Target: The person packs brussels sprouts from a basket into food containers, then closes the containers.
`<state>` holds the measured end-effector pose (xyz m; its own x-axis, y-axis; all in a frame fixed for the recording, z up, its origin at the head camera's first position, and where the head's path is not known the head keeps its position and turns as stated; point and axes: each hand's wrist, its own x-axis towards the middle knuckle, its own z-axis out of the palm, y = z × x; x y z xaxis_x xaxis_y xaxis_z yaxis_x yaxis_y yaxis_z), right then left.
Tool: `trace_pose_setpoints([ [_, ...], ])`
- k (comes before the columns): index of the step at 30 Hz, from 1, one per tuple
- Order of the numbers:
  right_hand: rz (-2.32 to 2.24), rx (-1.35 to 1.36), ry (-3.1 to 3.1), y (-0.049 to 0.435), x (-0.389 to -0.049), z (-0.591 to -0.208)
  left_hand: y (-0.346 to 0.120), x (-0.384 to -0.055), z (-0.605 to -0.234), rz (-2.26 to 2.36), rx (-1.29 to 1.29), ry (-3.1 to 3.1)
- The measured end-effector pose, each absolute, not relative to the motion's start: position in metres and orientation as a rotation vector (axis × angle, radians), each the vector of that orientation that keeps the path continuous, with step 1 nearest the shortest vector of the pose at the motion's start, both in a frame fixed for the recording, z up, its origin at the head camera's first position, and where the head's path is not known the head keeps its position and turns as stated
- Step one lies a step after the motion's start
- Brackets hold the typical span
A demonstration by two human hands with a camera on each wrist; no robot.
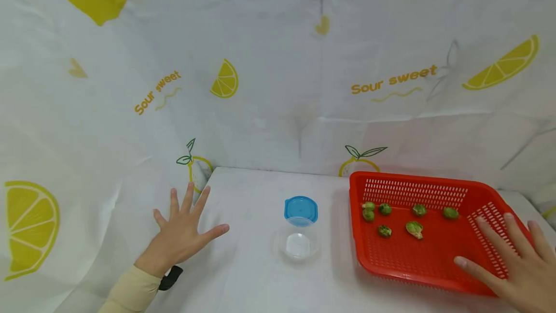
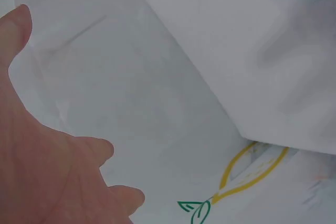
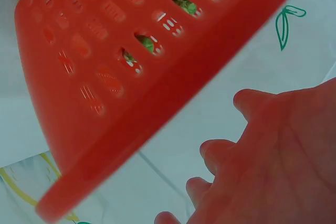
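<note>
Red basket (image 1: 391, 257) of green sprouts (image 1: 414, 229); I see right hand (image 1: 527, 272) splayed, apparently just beside it, left hand (image 1: 180, 236) likewise wide.

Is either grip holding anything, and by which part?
Nothing is held: the left grip is spread and empty, as is the right grip, near the red basket.

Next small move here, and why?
Probably bring the right grip in over the red plastic basket toward the rightmost Brussels sprout: that grip is spread and holds nothing near the basket's right end, the visible sprouts all lie in the basket, and the clear plastic bowl shows none.
</note>
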<state>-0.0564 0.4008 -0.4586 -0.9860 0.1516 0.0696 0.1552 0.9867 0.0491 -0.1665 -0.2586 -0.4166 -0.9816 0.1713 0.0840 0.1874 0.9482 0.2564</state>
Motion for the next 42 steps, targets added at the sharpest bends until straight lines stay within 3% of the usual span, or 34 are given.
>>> trace_pose_setpoints([
  [2,0.082,-0.374,-3.023,0.395,-0.059,-0.454,-0.256,-0.167,-0.417,-0.449,-0.297,-3.043],
  [6,0.142,-0.394,-3.033,0.396,-0.063,-0.444,-0.247,-0.17,-0.418,-0.599,-0.351,-3.055],
  [20,0.344,0.095,-3.164,0.408,-0.117,-0.378,-0.19,-0.204,-0.446,-1.377,-0.453,-2.987],
  [29,0.405,0.158,-3.219,0.416,-0.144,-0.372,-0.161,-0.226,-0.484,-2.37,-0.539,-2.801],
  [42,0.517,-0.025,-3.303,0.427,-0.167,-0.383,-0.147,-0.226,-0.516,-2.559,-0.573,-2.764],
])
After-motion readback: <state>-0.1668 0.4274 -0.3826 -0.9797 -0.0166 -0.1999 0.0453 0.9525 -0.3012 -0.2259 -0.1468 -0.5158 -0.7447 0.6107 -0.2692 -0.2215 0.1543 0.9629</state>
